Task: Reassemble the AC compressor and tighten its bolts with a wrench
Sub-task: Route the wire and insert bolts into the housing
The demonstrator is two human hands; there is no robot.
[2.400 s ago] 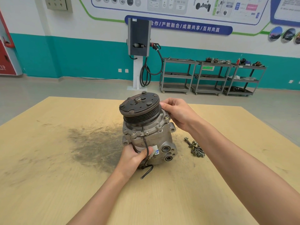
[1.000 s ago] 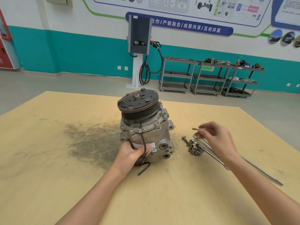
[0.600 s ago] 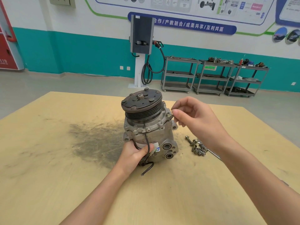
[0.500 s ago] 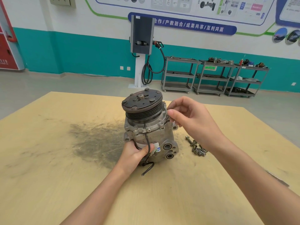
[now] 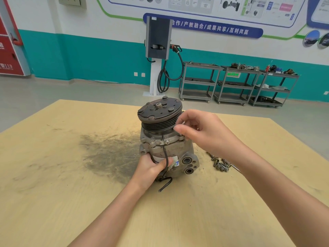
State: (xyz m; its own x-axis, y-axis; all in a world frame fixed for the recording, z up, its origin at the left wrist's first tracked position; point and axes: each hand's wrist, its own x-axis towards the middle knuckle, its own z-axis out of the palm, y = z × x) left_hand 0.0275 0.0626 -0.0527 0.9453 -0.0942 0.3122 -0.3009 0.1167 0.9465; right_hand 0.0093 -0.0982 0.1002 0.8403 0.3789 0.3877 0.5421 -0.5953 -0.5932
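Observation:
The grey AC compressor point(image 5: 173, 148) stands upright mid-table, its black grooved pulley point(image 5: 159, 111) on top. My left hand point(image 5: 151, 169) grips the lower front of its body, thumb over the black cable point(image 5: 165, 182). My right hand point(image 5: 204, 134) is at the pulley's right side, just above the housing flange, and pinches a small bolt point(image 5: 183, 122) between thumb and fingertips; the fingers hide most of it. Several loose bolts point(image 5: 219, 163) lie on the table right of the compressor. Beside them a thin piece of the wrench point(image 5: 234, 167) shows; my right forearm covers the rest.
The wooden table point(image 5: 71, 175) has a dark greasy smear point(image 5: 110, 150) left of the compressor. Beyond the far edge stand a charging post point(image 5: 157, 41) and grey tool carts point(image 5: 236, 84) along the teal wall.
My right hand reached to the bolt pile, took a bolt, and came back to the compressor's right flange under the pulley. My left hand kept its grip on the body.

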